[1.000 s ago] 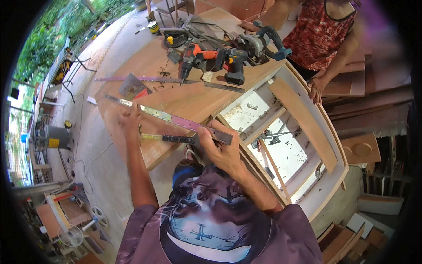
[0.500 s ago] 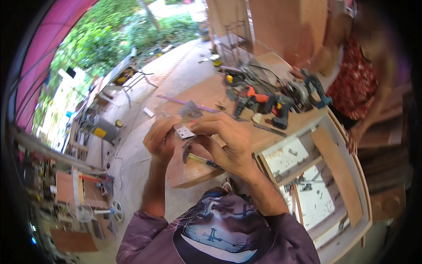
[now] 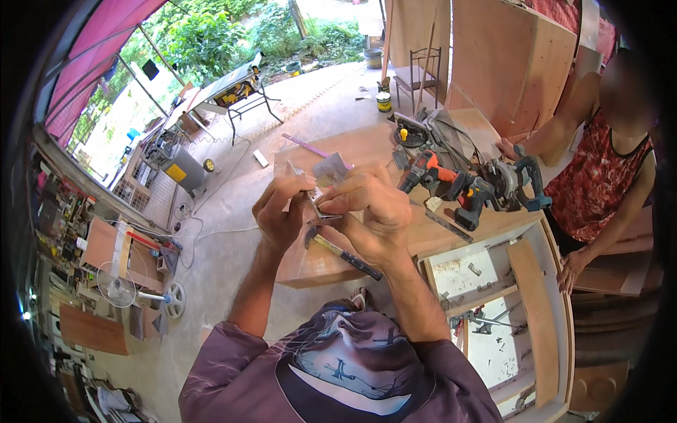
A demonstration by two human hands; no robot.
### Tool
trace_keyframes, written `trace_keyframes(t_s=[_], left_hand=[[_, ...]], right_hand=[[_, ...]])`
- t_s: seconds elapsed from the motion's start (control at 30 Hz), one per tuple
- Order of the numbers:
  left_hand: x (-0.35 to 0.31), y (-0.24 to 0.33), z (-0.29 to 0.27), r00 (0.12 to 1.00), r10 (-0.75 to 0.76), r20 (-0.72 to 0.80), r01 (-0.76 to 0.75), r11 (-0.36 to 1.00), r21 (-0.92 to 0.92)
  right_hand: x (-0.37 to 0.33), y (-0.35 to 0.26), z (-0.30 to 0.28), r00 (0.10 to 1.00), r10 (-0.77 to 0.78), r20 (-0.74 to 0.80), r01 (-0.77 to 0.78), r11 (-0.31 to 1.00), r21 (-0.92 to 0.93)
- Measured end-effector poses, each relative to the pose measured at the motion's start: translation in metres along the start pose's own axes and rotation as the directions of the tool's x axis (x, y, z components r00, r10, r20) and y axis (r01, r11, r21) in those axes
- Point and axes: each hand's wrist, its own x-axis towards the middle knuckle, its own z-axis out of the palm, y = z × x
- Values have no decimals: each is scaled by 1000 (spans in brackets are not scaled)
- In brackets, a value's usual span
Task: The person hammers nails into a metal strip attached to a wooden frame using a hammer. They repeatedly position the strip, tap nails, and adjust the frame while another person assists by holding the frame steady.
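A small silvery metal piece (image 3: 316, 202) is pinched between my two hands above the wooden panel. My left hand (image 3: 280, 211) grips its left side, with thumb and fingers pressed together. From the other side, the thumb and fingertips of my right hand (image 3: 372, 215) close on it too. The fingers cover much of the piece, so its exact kind is hard to make out. Just below my hands a claw hammer (image 3: 331, 249) with a dark grip lies on the wooden panel (image 3: 303, 270). Behind my fingers lies a grey flat plate (image 3: 329, 169).
An orange drill (image 3: 425, 171), a dark drill (image 3: 471, 197) and a circular saw (image 3: 504, 185) lie to the right. Nearer stands an open wooden frame (image 3: 560, 310) with loose hardware inside. A co-worker (image 3: 599, 176) rests a hand on it. A fan (image 3: 118, 283) is at left.
The whole view has shifted and turned. My hands have turned the metal piece, and my right fingers now cover more of it. The co-worker's hand still rests on the frame.
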Motion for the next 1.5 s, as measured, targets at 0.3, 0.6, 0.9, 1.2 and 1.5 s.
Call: trace_keyframes(t_s=[0.3,0.6,0.9,1.2,1.5], left_hand=[[0,-8,17,999,-36,33,39,995,-89],[-27,-91,73,951,-263,162,296,926,-235],[-53,-185,118,955,-225,193,240,969,-54],[-25,-200,133,949,47,310,-24,997,-79],[43,-189,96,938,-29,344,173,902,-396]], right_hand=[[-1,7,-16,996,84,-40,-80,994,77],[-8,22,-42,949,295,-109,-263,936,235],[-1,24,-60,842,397,-365,-333,915,229],[-9,23,-87,720,315,-618,-331,939,93],[-3,46,-55,782,343,-521,-401,916,0]])
